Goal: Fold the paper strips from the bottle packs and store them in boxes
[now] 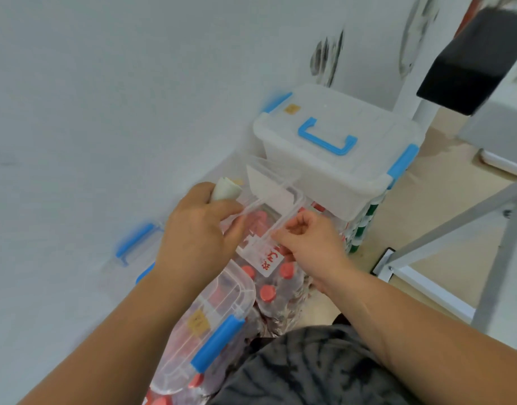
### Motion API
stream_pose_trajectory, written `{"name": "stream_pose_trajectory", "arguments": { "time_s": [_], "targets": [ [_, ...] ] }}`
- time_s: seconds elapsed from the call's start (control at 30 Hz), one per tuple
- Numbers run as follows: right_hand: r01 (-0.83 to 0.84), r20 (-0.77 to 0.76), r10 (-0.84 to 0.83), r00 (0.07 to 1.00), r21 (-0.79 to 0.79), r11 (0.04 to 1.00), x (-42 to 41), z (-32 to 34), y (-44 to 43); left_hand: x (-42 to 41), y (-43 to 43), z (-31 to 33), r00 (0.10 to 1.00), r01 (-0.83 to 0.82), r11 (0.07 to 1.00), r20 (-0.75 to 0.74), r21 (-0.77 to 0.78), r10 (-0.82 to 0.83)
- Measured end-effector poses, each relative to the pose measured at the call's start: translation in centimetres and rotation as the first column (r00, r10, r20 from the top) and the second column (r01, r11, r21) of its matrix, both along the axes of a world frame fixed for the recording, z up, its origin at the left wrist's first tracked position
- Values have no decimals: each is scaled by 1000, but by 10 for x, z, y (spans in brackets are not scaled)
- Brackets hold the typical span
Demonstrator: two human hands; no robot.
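Dark patterned fabric (304,366) is sitting right under the camera, and both arms are reaching out over the bottle pack (267,293). The left hand (193,238) is keeping its grip curled round a rolled paper (225,191). The right hand (304,241) is pinching the strip (269,229) just above the pack. Looks like it's somewhere mid-job: one paper in hand, this strip not folded, nothing visibly stored. The clear box (210,317) is lidded with red showing through, inside or underneath, can't tell. The white box (333,159) behind is closed, hiding its contents.
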State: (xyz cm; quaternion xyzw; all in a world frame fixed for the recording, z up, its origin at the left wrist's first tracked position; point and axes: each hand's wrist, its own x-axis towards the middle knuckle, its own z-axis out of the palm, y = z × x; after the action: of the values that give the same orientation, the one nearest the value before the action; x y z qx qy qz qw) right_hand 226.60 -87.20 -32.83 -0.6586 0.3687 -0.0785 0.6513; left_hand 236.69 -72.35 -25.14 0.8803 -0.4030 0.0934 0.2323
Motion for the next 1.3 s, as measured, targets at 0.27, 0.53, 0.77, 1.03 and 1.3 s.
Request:
{"name": "stream_pose_trajectory", "arguments": {
  "time_s": [0.27,0.53,0.77,1.03,1.3],
  "targets": [
    [-23,152,42,987,-126,992,14,34,7,9,4,14,995,-98,973,16,-209,103],
    [-142,142,147,979,-40,989,32,45,4,7,16,40,981,-169,931,33,-322,190],
    [-205,194,191,962,54,977,37,55,2,13,25,62,942,-296,879,35,-373,333],
    [-239,376,225,899,-11,971,55,88,8,-5,29,75,942,-306,855,-2,-419,336],
    [-239,376,364,852,-339,910,87,113,4,-20,72,115,877,-479,665,-287,-573,385]
  ]
}}
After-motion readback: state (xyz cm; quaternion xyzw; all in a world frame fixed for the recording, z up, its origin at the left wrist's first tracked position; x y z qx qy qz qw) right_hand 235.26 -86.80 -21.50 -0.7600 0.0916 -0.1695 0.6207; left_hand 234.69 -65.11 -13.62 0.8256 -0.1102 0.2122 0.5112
